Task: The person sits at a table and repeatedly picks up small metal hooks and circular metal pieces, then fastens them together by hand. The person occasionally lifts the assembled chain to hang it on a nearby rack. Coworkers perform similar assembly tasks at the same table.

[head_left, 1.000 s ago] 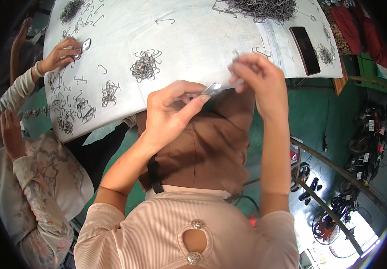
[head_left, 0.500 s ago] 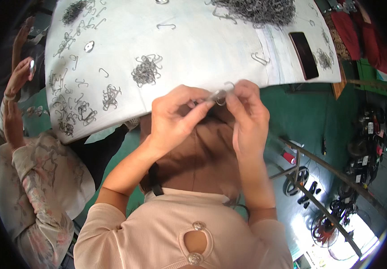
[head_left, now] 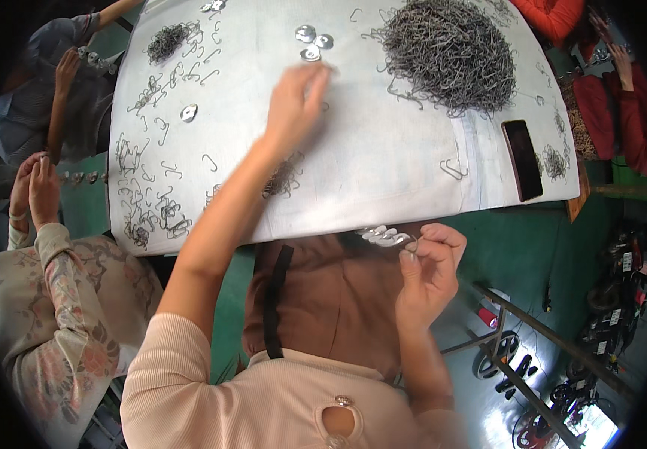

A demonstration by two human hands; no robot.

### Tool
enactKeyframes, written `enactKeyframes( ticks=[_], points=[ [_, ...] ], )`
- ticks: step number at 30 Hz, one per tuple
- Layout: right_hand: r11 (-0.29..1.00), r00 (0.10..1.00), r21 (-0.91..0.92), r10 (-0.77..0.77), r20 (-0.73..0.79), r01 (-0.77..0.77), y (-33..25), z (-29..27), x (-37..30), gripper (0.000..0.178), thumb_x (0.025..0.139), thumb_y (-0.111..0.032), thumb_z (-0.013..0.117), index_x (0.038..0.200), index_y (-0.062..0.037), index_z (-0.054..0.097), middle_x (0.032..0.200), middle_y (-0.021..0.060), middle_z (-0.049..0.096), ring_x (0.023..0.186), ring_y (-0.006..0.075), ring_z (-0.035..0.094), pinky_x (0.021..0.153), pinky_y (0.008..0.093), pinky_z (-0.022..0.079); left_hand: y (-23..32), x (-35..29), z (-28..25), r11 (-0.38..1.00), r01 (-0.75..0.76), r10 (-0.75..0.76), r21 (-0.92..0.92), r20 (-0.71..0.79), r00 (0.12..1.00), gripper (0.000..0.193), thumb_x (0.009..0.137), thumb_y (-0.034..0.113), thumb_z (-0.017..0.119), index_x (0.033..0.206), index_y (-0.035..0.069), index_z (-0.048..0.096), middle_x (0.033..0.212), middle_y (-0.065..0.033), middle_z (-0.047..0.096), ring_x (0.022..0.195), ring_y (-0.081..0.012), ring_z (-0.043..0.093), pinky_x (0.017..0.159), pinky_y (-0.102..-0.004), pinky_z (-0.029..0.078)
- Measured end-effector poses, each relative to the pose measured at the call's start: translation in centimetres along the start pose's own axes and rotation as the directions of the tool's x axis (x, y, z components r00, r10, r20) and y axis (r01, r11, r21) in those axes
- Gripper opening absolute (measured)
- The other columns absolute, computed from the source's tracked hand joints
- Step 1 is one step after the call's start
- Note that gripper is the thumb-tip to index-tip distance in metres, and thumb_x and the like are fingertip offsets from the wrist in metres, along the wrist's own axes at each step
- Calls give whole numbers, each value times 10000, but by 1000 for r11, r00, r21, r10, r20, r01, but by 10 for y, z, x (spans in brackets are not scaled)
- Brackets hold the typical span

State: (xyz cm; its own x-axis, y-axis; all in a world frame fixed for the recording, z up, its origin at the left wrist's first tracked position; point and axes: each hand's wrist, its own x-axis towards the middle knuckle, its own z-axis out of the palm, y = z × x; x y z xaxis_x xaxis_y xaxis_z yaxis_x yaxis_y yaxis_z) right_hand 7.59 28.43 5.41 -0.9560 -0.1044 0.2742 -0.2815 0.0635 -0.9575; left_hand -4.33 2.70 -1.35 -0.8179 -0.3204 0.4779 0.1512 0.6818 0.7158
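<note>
My left hand (head_left: pixel 293 108) reaches out over the white table, its fingertips just short of three round silver discs (head_left: pixel 311 54). No object shows in it, and its fingers look slightly parted. Off the table's front edge, my right hand (head_left: pixel 428 277) pinches a thin wire hook (head_left: pixel 413 244) between thumb and fingers. A short row of overlapping silver discs (head_left: pixel 383 236) hangs from that hook, above my brown lap. Under my left forearm lies a small heap of wire hooks (head_left: pixel 282 179), partly hidden.
A large mound of wire hooks (head_left: pixel 451 56) stands at the far right, with a dark phone (head_left: pixel 523 160) nearer. Loose hooks (head_left: pixel 144 179) and one disc (head_left: pixel 189 113) lie at left. Co-workers sit around, one with hands (head_left: pixel 39 187) near a strand of discs. A metal frame (head_left: pixel 541 329) stands right.
My left hand has let go of the hook and discs and moved forward over the table. My right hand has shifted slightly right and nearer me, still holding the hook. The view has tilted farther out.
</note>
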Motion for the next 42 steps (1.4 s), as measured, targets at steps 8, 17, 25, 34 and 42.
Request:
enactKeyframes(
  ticks=[8,17,25,34,42],
  points=[
    [999,999,24,38,3,-38,1,-4,-7,123,783,-13,717,858,-16,619,1041,98,482,963,194,491,850,296,427,-88,86,51,927,-112,53,358,170,984,340,900,275,586,1160,57,611,1288,-115,547,1244,-344,455,1014,-417,398],
    [1000,998,-23,-19,63,20,6,-7,-6,109,791,-17,715,863,-19,633,1020,89,504,912,177,513,804,278,443,-34,19,17,929,-113,13,352,272,962,353,837,270,688,1126,82,614,1303,-130,535,1118,-320,570,887,-362,489],
    [999,998,-13,-31,58,31,1,-2,-15,95,790,-20,719,852,-23,647,1005,84,516,893,171,523,786,275,446,-50,38,29,877,-88,-11,472,203,979,313,828,270,694,1065,71,645,1222,-171,583,1061,-309,600,1027,-508,345],
    [1000,999,-10,-12,32,12,9,-3,-21,94,793,5,710,865,-26,659,1020,83,505,841,151,555,740,263,470,46,1,10,968,209,-145,-139,370,918,228,848,139,666,1025,-1,637,905,-128,699,878,-200,671,813,-301,513],
    [993,1000,-114,-4,29,7,13,-1,-21,102,793,-64,733,868,-39,669,984,70,517,884,184,530,772,288,448,151,-88,-53,737,551,-245,-392,605,758,196,857,36,659,1044,-24,647,910,-83,684,859,-113,634,770,-238,514]
  ],
)
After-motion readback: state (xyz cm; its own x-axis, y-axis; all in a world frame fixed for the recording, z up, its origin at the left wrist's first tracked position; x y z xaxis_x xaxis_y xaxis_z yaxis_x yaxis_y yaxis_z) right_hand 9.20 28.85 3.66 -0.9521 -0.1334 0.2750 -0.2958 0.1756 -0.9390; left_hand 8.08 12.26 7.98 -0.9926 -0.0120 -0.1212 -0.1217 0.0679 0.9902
